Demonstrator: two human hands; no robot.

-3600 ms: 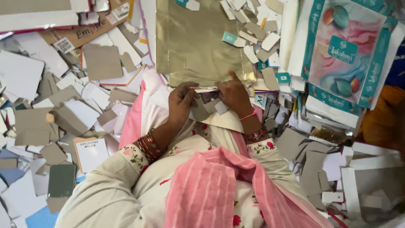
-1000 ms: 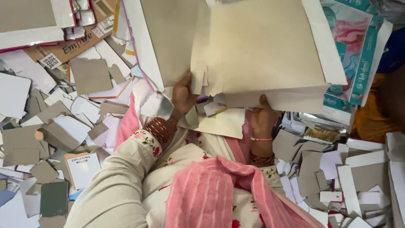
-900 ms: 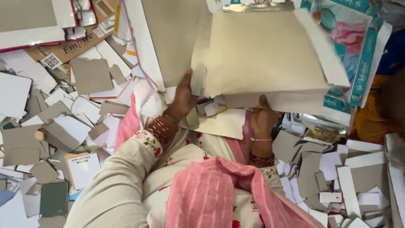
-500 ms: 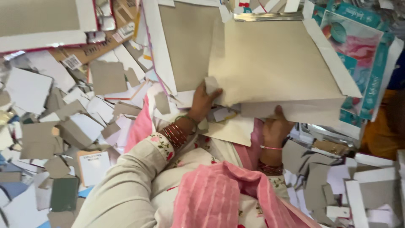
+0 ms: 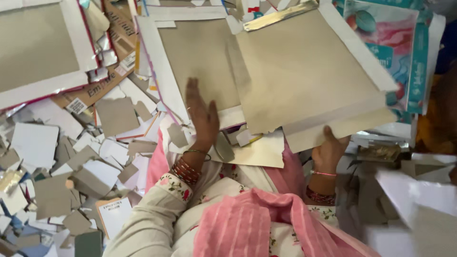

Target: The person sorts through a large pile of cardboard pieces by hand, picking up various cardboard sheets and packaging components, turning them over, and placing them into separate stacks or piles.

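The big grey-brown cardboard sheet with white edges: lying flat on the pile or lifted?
Lifted and tilted: the big grey-brown cardboard sheet is gripped at its lower edge by the right hand, while the left hand rests flat on another board.

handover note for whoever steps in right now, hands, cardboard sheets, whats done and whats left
Left hand: open, fingers spread, palm flat on the white-bordered grey board lying ahead of the lap.
Right hand: grip on the lower edge of the large grey cardboard sheet, held raised and tilted, overlapping the flat board's right side.
Around: cut cardboard scraps cover the floor to the left; a printed teal-and-pink sheet sits at the right; a cream sheet lies on the lap.
Done: one sheet is lifted.
Left: the raised sheet is not yet set down; both boards look uncut.
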